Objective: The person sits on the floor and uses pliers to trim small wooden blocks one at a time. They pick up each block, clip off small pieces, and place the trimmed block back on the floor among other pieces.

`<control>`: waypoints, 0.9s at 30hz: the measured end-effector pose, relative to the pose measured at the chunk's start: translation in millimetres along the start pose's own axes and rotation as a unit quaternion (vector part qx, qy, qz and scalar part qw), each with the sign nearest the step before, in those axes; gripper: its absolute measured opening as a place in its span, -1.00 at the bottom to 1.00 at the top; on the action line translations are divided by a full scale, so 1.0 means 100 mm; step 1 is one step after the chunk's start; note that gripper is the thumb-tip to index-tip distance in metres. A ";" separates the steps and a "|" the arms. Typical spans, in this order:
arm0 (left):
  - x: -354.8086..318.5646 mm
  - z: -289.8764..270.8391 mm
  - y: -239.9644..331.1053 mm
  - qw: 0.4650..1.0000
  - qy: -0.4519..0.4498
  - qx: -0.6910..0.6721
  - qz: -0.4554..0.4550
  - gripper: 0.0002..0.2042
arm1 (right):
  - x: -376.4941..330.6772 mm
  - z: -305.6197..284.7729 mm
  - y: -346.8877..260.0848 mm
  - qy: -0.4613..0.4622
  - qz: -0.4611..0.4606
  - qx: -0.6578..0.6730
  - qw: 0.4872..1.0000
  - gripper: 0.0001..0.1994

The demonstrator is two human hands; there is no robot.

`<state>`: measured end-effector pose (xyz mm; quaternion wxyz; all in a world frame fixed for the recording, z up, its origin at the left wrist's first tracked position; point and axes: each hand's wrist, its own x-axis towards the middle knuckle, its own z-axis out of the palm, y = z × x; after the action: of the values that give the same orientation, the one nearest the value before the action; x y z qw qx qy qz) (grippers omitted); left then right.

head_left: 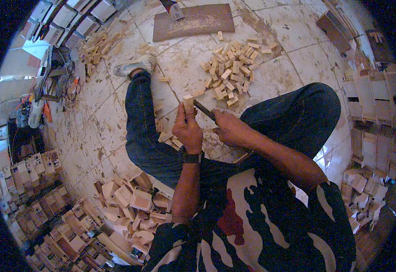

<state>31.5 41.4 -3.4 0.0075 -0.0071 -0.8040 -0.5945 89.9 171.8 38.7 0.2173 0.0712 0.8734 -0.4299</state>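
Jutting beyond the left hand, a small, pale, squared wooden block is pinched between the thumb and fingers, raised above the floor. By the right hand, a dark, narrow, bar-shaped tool is gripped, the fingers being closed around its near end. The tool is aimed diagonally at the block, and its tip is brought just beside the block's right side; whether the two are touching cannot be told.

The floor is laid with pale, square tiles, by which brown dust and dark smudges are carried. Beyond the hands, toward the far edge of the floor, a loose heap of small pale wooden blocks is spread, flat-faced and straight-edged, tumbled at every angle. Farther toward that edge, a flat, brown, rectangular board is laid, its middle scuffed lighter, and its near-right corner is approached by one lone block. Toward the floor's far left, slim pale wood pieces are strewn. At the near left, angular and curved wooden offcuts are piled in a jumble. The left wrist is circled by a dark band.
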 end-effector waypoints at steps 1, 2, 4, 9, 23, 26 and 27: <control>-0.01 0.01 0.01 1.000 0.001 0.017 0.020 -0.66 | 0.00 -0.01 -0.01 -0.002 0.001 -0.006 1.000 -0.57; -0.01 0.01 0.01 1.000 0.006 0.010 0.016 -0.67 | 0.00 -0.02 -0.03 -0.004 0.001 -0.011 1.000 -0.56; -0.02 0.02 0.01 1.000 0.015 0.003 0.024 -0.67 | 0.00 -0.03 -0.04 -0.006 0.011 -0.013 1.000 -0.56; -0.02 0.02 -0.02 0.999 0.015 0.032 0.017 -0.68 | 0.03 0.03 0.00 0.006 0.047 -0.040 0.998 -0.57; 0.32 -0.02 -0.07 0.932 -0.106 -0.247 -0.244 -0.78 | 0.10 -0.24 0.26 0.148 0.096 0.125 0.976 -0.60; 0.38 0.10 -0.15 0.947 -0.167 -0.188 -0.201 -0.76 | 0.07 -0.44 0.28 0.217 0.071 0.225 0.947 -0.68; 0.42 0.19 -0.18 0.948 -0.180 -0.182 -0.187 -0.76 | 0.06 -0.53 0.29 0.211 0.084 0.268 0.936 -0.69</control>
<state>-10.4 54.7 -25.0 -0.2506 0.0354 -0.6570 -0.7101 76.4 230.9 43.4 0.0360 0.2886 0.7425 -0.6034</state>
